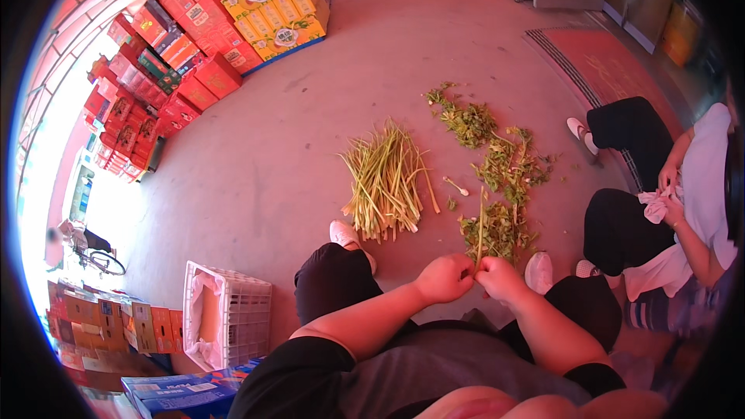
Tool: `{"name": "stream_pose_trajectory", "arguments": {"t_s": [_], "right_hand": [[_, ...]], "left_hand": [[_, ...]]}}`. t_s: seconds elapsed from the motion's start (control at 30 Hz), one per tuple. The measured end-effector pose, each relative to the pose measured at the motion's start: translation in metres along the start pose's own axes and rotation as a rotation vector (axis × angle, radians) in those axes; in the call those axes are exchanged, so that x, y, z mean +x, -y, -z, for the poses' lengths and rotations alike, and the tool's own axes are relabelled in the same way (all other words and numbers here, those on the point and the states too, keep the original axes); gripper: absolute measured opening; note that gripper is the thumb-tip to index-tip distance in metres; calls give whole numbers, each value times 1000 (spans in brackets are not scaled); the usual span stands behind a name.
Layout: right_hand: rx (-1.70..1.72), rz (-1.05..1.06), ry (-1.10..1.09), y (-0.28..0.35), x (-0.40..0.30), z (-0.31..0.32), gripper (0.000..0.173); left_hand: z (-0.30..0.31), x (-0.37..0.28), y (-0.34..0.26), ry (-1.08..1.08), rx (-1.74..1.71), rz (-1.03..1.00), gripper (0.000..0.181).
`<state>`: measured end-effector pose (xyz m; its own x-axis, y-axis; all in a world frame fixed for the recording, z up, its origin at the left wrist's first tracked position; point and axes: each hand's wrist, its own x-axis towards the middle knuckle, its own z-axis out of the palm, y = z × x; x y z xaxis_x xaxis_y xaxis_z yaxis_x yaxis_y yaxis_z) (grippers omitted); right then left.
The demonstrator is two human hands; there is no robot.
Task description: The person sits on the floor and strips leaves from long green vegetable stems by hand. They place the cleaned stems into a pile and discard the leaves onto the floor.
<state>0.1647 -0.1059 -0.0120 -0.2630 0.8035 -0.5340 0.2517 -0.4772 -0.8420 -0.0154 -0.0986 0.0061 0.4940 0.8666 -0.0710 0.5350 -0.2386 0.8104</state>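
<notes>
Between my knees, my left hand (pixel 447 278) and my right hand (pixel 499 280) come close together on one green stalk (pixel 481 227), held upright with its long end rising above the fingers. On the floor ahead lies a big pile of long green stalks (pixel 384 186), near my left shoe (pixel 344 234). Loose heaps of torn leaves (pixel 502 227) spread beyond my right hand and further ahead (pixel 468 122). A short pale piece of stalk (pixel 456 186) lies between the pile and the leaves.
Another person (pixel 687 203) sits close on the right, hands on a pale cloth. A white plastic crate (pixel 247 317) with a liner stands at my left, by a blue carton (pixel 186 390). Stacked cartons (pixel 198 17) stand far left; a red mat (pixel 611 64) lies by the door.
</notes>
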Motion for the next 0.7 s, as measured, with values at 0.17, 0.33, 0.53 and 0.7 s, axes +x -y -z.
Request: {"name": "stream_pose_trajectory", "arguments": {"t_s": [0.17,0.33,0.53,0.7], "right_hand": [[-155,66,-14,-12,8,8,7],[-89,44,-21,-2,3,13,10],[-34,-34,66,26,4,11,8],[59,-41,118,33,7,8,12]], "left_hand": [[5,5,-1,-21,78,-125,12],[-2,11,-3,-101,10,-119,10],[7,8,3,-145,34,-40,6],[11,5,9,-190,-56,2,7]]}}
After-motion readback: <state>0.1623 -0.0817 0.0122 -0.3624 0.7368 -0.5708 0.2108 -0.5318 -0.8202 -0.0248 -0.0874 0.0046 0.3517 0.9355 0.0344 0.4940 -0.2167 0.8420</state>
